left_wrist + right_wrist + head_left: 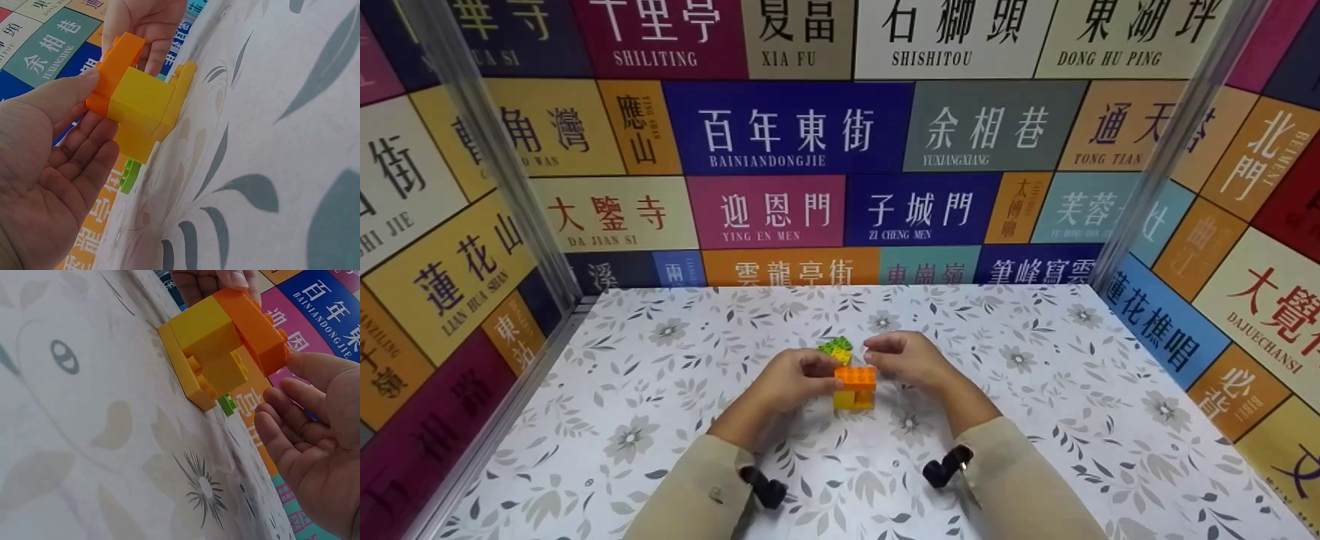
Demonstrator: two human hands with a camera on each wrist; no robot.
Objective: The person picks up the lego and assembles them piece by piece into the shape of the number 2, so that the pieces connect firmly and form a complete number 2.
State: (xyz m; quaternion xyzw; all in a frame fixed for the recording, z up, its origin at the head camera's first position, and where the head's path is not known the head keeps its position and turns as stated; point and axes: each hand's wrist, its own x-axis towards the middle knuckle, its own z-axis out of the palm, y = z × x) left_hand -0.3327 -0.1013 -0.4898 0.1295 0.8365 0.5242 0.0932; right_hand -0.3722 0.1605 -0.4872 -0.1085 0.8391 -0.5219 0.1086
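A small build of toy building blocks stands on the table in the head view. Its top is an orange brick [855,376] with studs, overhanging a yellow block [143,97]. Beneath lies a flat yellow-orange brick [181,367] with studs showing at one end. Behind are another yellow brick [841,355] and a green brick [834,344]. My left hand [793,379] pinches the left end of the orange brick, thumb on its near side. At the opposite end, my right hand [913,361] has loosely bent fingers; its thumb tip [298,363] is at or just touching the orange brick.
The blocks and hands are on a white tabletop [660,405] with a leaf and flower print. Panels with coloured name signs [787,127] rise at the back and both sides. Black wrist mounts [765,487] sit at both sleeves.
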